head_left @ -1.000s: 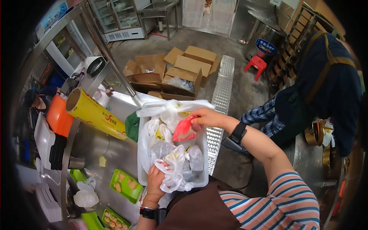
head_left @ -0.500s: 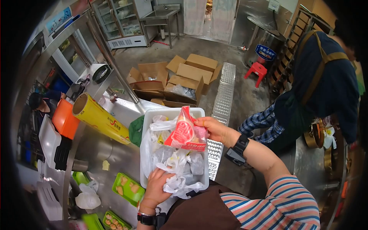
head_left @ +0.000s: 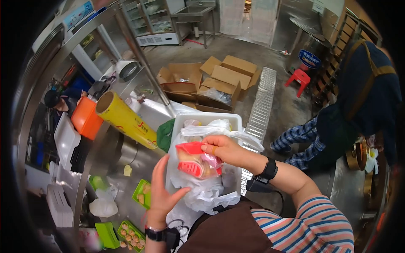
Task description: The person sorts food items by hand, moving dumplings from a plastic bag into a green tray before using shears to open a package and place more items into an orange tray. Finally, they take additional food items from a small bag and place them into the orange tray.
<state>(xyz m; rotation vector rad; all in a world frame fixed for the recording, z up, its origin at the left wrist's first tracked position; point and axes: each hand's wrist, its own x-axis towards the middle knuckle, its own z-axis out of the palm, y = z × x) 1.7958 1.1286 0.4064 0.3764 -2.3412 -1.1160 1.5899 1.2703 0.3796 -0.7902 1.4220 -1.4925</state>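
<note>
My right hand [head_left: 223, 149] grips the top of a red-printed clear food bag [head_left: 190, 168], which has something pale and pink inside. The bag hangs over a white plastic bin [head_left: 211, 115] filled with crumpled white plastic bags [head_left: 204, 192]. To the left of the food bag, my left hand [head_left: 163, 192] is raised with thumb and fingers spread, holding nothing. Its fingertips are near the bin's left side. A green cloth or bag [head_left: 166, 135] lies beside the bin's far left corner.
A large yellow film roll [head_left: 126, 122] leans on the steel counter. Green trays of food [head_left: 133, 237] and an orange container [head_left: 85, 118] are at left. Open cardboard boxes [head_left: 219, 92] stand on the floor. A co-worker [head_left: 367, 88] bends over at right, near a red stool [head_left: 298, 80].
My left hand has let go of the white bags and risen, fingers spread. The food bag has come lower and nearer in my right hand. The view has shifted.
</note>
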